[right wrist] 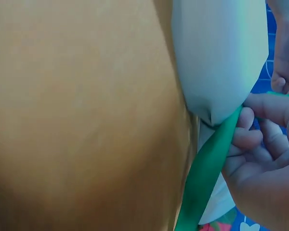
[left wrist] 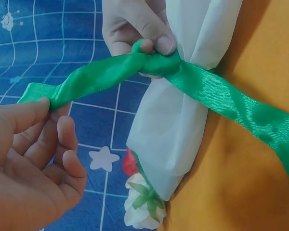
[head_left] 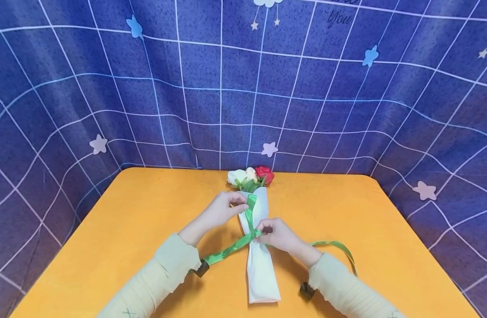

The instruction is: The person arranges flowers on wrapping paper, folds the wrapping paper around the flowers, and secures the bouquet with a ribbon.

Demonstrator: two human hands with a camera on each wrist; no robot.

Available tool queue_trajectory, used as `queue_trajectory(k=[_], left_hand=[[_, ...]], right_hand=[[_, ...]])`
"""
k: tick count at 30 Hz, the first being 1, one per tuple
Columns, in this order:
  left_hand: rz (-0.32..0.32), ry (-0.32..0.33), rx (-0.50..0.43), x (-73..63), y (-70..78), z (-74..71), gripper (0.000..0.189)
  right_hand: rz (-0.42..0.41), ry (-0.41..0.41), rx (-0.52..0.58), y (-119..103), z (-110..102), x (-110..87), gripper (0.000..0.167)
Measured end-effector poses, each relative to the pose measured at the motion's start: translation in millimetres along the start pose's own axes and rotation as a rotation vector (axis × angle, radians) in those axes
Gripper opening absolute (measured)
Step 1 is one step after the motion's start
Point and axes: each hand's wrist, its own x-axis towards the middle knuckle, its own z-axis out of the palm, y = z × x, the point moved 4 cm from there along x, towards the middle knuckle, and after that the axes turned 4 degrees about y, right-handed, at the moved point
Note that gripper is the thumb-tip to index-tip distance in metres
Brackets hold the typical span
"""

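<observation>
A bouquet wrapped in white paper (head_left: 263,278) lies on the table, its white, cream and red flowers (head_left: 263,175) pointing to the far edge. Green ribbon (left wrist: 216,94) crosses the wrap at its narrowed waist, with a knot (left wrist: 161,62) there. Between thumb and fingers my left hand (head_left: 223,207) pinches one ribbon end, raised above the upper wrap. My right hand (head_left: 281,234) pinches the ribbon right at the knot, thumb and fingertip against a small green loop. In the right wrist view, a ribbon length runs down past the right hand (right wrist: 267,144).
The table has an orange cover (head_left: 156,207). One ribbon tail passes under the left sleeve (head_left: 164,265); another green tail (head_left: 339,245) curves out by the right sleeve (head_left: 347,287). Behind the far edge hangs a blue gridded curtain (head_left: 243,106) with stars.
</observation>
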Motion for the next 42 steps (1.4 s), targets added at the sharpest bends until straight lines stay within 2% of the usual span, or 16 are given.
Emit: queue_trajectory(k=[5, 10, 14, 20, 27, 31, 33, 36, 38, 42], left_hand=[[0.018, 0.002, 0.002, -0.6, 0.6, -1.1, 0.009], [0.018, -0.006, -0.015, -4.7, -1.0, -1.5, 0.008], [-0.016, -0.039, -0.025, -9.2, -4.8, 0.4, 0.009], [-0.066, -0.108, 0.019, -17.0, -12.0, 3.5, 0.011], [-0.099, -0.113, 0.026, -21.0, -23.4, 2.4, 0.01], [-0.093, -0.11, 0.026, -21.2, -29.8, 3.3, 0.009], [-0.087, -0.107, 0.023, -21.5, -32.1, 3.5, 0.009], [-0.088, -0.102, 0.015, -22.6, -35.9, 3.2, 0.01], [-0.098, -0.095, 0.016, -23.5, -38.8, 2.7, 0.01], [-0.111, -0.087, 0.006, -25.6, -44.5, 1.6, 0.01]], right_hand=[[-0.074, -0.005, -0.109, 20.5, -3.5, 4.0, 0.009], [-0.085, 0.005, -0.176, 36.8, -13.8, 5.2, 0.015], [-0.126, 0.038, -0.254, 38.5, -24.2, 4.0, 0.016], [-0.259, 0.046, -0.384, 34.5, -37.2, 0.2, 0.016], [-0.416, 0.093, -0.635, 32.5, -50.9, -7.8, 0.011], [-0.467, 0.055, -0.684, 33.5, -53.5, -11.3, 0.009], [-0.481, 0.02, -0.657, 34.8, -53.1, -12.1, 0.01], [-0.453, -0.033, -0.516, 40.5, -53.0, -12.2, 0.015], [-0.386, -0.054, -0.348, 46.7, -54.3, -12.3, 0.012], [-0.19, -0.049, 0.061, 63.3, -60.0, -13.4, 0.009]])
